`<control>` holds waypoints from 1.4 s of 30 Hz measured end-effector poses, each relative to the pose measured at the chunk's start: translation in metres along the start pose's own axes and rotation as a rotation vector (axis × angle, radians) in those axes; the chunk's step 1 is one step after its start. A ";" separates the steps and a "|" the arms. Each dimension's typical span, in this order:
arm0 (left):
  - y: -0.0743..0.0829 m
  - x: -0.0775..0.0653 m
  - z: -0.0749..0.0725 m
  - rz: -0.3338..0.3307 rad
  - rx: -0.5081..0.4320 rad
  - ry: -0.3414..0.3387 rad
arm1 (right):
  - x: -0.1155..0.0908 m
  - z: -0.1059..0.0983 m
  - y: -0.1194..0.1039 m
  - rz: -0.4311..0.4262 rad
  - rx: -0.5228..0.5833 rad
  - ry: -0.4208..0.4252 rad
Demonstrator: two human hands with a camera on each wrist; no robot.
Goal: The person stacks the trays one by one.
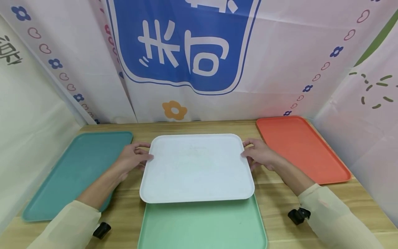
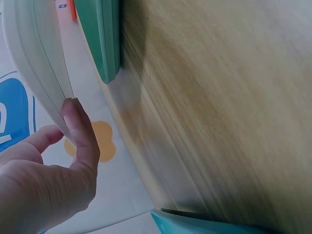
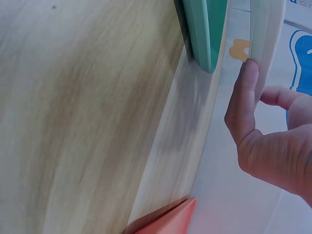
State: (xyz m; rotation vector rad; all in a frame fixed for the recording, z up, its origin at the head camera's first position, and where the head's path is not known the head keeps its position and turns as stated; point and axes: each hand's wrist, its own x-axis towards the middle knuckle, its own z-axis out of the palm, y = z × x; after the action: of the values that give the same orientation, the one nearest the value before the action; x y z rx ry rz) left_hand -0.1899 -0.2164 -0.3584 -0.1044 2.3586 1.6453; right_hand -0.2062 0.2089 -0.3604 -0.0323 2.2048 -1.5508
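Observation:
A white rectangular tray (image 1: pixel 197 169) is held up over a light green tray (image 1: pixel 203 224), hiding that tray's far part in the head view. My left hand (image 1: pixel 133 156) grips the white tray's left edge, thumb on top and fingers beneath. On the opposite edge my right hand (image 1: pixel 258 153) pinches the rim the same way. Both wrist views show the white tray (image 2: pixel 36 53) raised well above the wooden table, with the green tray (image 3: pixel 201 36) lying lower down on the wood.
A teal tray (image 1: pixel 77 169) lies on the wooden table (image 1: pixel 280 214) at the left. On the right is a red-orange tray (image 1: pixel 301 150). Printed white cloth (image 1: pixel 264 72) hangs along the back and both sides. Small black devices (image 1: pixel 102 230) sit near each sleeve cuff.

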 end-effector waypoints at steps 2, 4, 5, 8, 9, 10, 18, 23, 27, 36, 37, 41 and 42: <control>-0.001 0.000 0.000 -0.002 0.005 -0.001 | -0.001 0.000 0.000 -0.001 -0.005 -0.003; -0.002 0.000 0.000 -0.002 0.008 -0.002 | -0.002 -0.001 0.000 -0.002 -0.009 -0.006; -0.002 0.000 0.000 -0.002 0.010 -0.004 | -0.003 -0.001 0.001 -0.003 -0.013 -0.008; -0.002 -0.001 0.001 -0.001 0.011 -0.010 | -0.004 -0.001 0.002 0.002 -0.017 -0.008; -0.002 -0.001 0.001 -0.001 0.010 -0.013 | -0.004 -0.001 0.002 0.004 -0.019 -0.009; -0.002 -0.001 0.002 -0.001 0.008 -0.017 | -0.004 -0.001 0.002 0.004 -0.022 -0.011; -0.003 0.000 0.004 0.004 0.017 -0.029 | -0.007 0.000 0.002 0.008 -0.036 -0.026; -0.002 -0.001 0.005 0.002 0.028 -0.034 | -0.009 0.002 0.003 0.007 -0.071 -0.017; -0.002 -0.002 0.007 -0.004 0.027 -0.043 | -0.011 0.001 0.004 0.001 -0.077 -0.016; -0.004 -0.001 0.009 -0.016 0.051 -0.061 | -0.013 -0.001 0.009 0.020 -0.055 -0.025; -0.005 -0.001 0.009 -0.015 0.052 -0.067 | -0.013 -0.001 0.010 0.020 -0.053 -0.030; -0.005 -0.001 0.010 -0.021 0.052 -0.077 | -0.014 -0.002 0.011 0.021 -0.034 -0.041; -0.005 -0.002 0.010 -0.021 0.052 -0.078 | -0.015 -0.002 0.012 0.022 -0.031 -0.043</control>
State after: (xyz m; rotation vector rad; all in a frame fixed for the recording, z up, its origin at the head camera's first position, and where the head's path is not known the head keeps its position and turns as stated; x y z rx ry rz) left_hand -0.1854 -0.2088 -0.3663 -0.0543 2.3325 1.5484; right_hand -0.1911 0.2190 -0.3654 -0.0508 2.1888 -1.4905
